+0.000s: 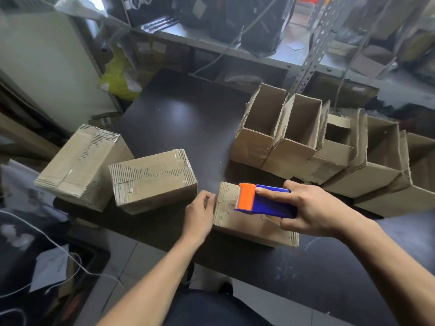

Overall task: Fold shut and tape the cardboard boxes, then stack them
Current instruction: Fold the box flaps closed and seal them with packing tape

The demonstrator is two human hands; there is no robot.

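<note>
A closed cardboard box [244, 222] lies at the near edge of the dark table [183, 118]. My right hand [313, 208] grips a blue and orange tape dispenser [263, 200] resting on top of that box, orange end toward the left. My left hand [200, 215] presses against the box's left end, fingers curled at the top edge. Two taped boxes sit to the left: one [153, 180] beside my left hand, another [82, 165] further left, overhanging the table edge.
Several open boxes [294, 137] with flaps up stand in a row at the right of the table, reaching the right edge [388, 165]. Metal shelving [235, 50] with bags and cartons runs behind. Cables and papers [51, 267] lie on the floor at left.
</note>
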